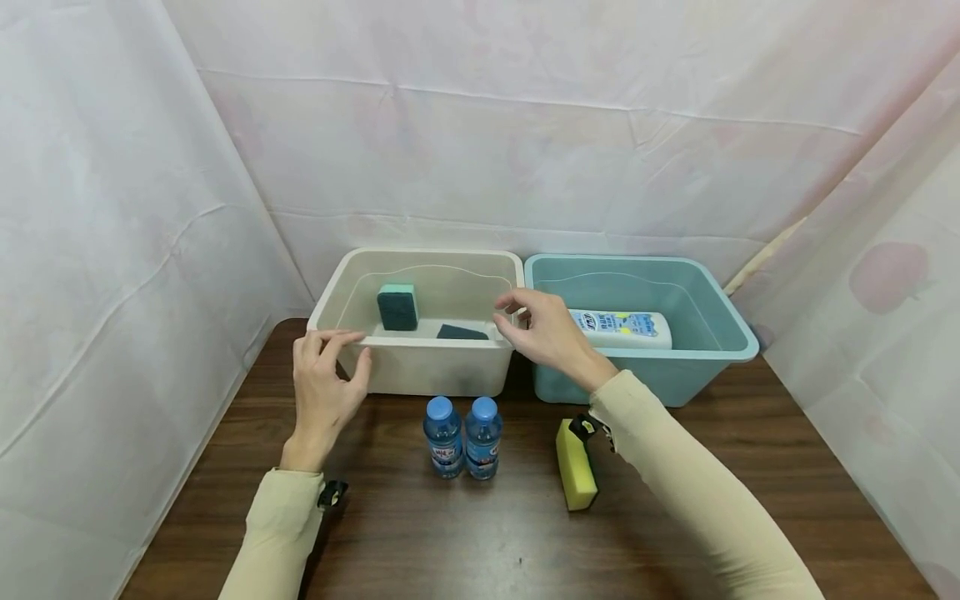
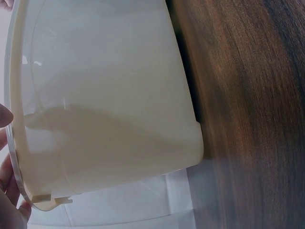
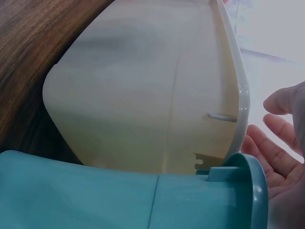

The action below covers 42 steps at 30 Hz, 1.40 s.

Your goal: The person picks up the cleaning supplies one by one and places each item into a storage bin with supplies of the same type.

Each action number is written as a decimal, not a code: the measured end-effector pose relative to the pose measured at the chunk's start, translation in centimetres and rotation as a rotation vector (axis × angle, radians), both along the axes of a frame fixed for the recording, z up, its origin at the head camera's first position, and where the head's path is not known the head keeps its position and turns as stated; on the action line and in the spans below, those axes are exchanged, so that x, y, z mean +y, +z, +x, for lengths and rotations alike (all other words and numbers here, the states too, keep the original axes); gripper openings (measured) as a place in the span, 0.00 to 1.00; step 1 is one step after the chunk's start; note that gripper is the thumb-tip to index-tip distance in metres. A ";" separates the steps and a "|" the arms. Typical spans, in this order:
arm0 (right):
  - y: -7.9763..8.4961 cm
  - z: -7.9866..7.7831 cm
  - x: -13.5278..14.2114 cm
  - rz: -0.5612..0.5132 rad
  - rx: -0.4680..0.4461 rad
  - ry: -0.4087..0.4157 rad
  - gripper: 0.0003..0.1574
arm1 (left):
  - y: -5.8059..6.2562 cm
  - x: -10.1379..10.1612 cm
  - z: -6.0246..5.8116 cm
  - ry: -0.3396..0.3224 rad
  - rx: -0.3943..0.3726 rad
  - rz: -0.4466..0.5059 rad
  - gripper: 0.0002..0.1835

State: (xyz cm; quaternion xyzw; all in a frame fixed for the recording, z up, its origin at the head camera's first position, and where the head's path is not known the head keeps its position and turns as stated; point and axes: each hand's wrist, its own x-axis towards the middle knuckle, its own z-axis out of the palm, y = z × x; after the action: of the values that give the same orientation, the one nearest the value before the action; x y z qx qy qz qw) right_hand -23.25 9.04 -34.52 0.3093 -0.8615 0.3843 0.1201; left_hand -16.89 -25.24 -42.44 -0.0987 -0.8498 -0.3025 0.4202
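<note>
My left hand (image 1: 327, 387) is at the front left corner of the beige bin (image 1: 420, 367). Its fingertips reach the rim, and the thumb stands apart from the fingers. In the left wrist view, fingers (image 2: 5, 177) show along the bin's rim. The right hand (image 1: 546, 329) hovers by the beige bin's front right corner, fingers loosely bent and thumb apart, holding nothing. A green sponge (image 1: 397, 307) with a dark face stands inside the beige bin. Another dark sponge (image 1: 461, 332) lies on its floor, partly hidden by the front wall.
Right beside it, a teal bin (image 1: 645, 371) holds a white labelled bottle (image 1: 626, 329) on its side. Two small water bottles (image 1: 444, 446) with blue caps stand on the wooden table (image 1: 480, 550). A yellow sponge (image 1: 574, 471) sits below my right wrist. White curtains (image 1: 525, 167) surround the table.
</note>
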 end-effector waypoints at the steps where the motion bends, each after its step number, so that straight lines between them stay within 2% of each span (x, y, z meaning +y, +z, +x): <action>1: -0.1 0.0 0.1 -0.007 0.004 0.003 0.12 | 0.0 0.0 0.0 0.000 0.001 0.000 0.12; 7: -0.6 0.3 0.6 -0.037 0.021 0.008 0.10 | -0.1 0.3 -0.1 -0.002 0.026 0.014 0.11; 15: -0.9 0.6 0.8 -0.087 0.031 0.019 0.11 | 0.0 0.1 -0.1 0.001 0.016 -0.003 0.12; 21: -1.2 1.4 1.0 -0.115 0.043 0.031 0.10 | -0.1 0.5 -0.1 0.006 0.043 0.030 0.11; 33: -2.0 2.4 1.4 -0.151 0.089 0.027 0.08 | -0.2 0.4 -0.1 0.004 0.025 0.016 0.11; 42: -2.1 3.6 1.9 -0.178 0.101 0.049 0.08 | -0.1 0.2 0.1 0.000 -0.022 0.000 0.13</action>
State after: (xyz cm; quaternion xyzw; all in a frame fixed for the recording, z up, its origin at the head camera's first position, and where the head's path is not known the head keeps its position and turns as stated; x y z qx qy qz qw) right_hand -19.67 10.98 -36.62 0.3373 -0.8089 0.4463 0.1808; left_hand -16.78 -25.09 -42.57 -0.0952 -0.8544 -0.3033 0.4109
